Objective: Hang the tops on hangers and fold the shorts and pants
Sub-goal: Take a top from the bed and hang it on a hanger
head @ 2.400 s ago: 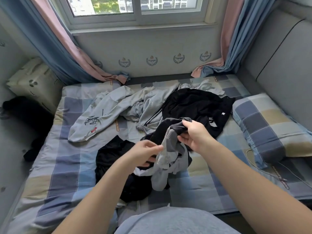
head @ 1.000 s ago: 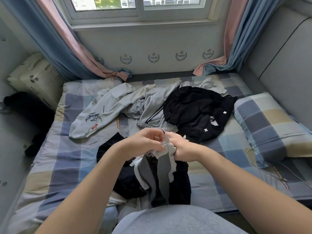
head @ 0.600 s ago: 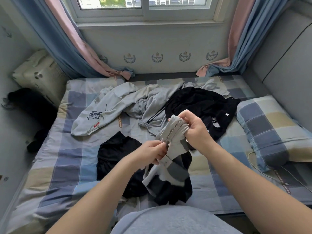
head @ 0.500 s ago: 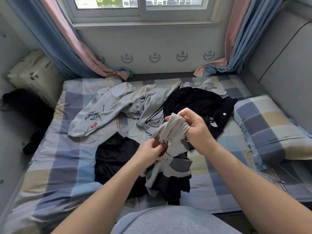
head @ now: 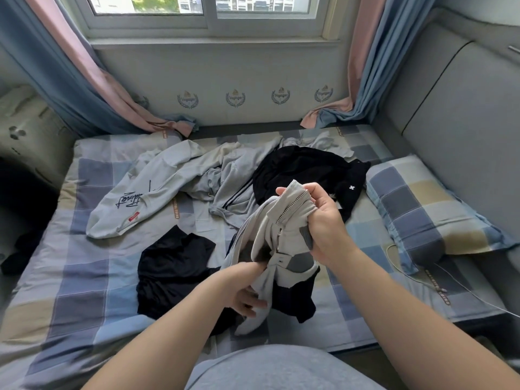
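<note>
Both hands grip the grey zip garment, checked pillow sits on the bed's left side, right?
No. Head view shows the checked pillow on the bed's right side. Left hand and right hand do both grip the grey zip garment.

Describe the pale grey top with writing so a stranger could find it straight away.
Start at the checked bed under the window. On its far left part lies a pale grey top, left of the striped grey garment and the black garment. Only it bears black script lettering and a small red tag.
</note>
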The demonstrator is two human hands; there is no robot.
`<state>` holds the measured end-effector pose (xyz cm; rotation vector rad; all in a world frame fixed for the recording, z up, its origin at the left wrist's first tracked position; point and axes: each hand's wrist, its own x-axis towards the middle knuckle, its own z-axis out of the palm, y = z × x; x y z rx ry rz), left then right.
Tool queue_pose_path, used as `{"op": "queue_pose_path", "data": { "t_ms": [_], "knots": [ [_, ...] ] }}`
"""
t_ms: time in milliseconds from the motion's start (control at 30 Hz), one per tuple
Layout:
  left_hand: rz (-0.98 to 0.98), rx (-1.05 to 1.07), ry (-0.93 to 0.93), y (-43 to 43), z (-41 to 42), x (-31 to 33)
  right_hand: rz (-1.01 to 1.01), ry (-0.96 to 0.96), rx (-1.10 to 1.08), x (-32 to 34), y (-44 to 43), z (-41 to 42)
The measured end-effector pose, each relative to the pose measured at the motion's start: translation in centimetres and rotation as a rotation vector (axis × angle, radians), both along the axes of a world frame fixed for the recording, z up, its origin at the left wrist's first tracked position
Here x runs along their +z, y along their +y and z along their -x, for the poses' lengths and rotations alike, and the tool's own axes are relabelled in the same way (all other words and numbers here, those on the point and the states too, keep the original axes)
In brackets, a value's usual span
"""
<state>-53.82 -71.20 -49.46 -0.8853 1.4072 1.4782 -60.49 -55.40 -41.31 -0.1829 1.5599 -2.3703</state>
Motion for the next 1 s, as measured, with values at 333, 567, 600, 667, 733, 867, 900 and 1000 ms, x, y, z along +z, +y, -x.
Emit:
{"op": "queue_pose_path", "data": {
  "t_ms": [333,567,600,667,733,867,900,1000],
  "knots": [
    [-0.376,0.568,0.136,0.5,0.1,1.4,0.019,-0.103,-0.187,-0.2,-0.5,0.2],
    [-0.220,0.312,0.346,0.6,0.0,1.0,0.116,-0.251,-0.269,-0.2,-0.6,0.2],
    [-0.149,0.229,0.429,0.5,0.0,0.6,0.126,-0.268,-0.281,-0.2,-0.6,0.3],
    [0.017,-0.020,0.637,0.5,0.0,0.4,0.129,-0.285,-0.296,0.0,-0.7,0.3],
    [0.182,-0.219,0.749,0.6,0.0,0.0,0.118,-0.291,-0.299,0.2,-0.8,0.3],
    [0.522,-0.117,0.849,0.4,0.6,-0.3,0.045,-0.232,-0.328,-0.2,-0.7,0.0],
    [0.640,-0.060,0.851,0.0,0.7,-0.3,-0.052,-0.165,-0.350,-0.5,-0.3,0.0],
    [0.780,0.249,0.841,-1.8,1.1,0.2,-0.432,0.146,-0.332,-2.4,1.2,-0.7]
  ]
}}
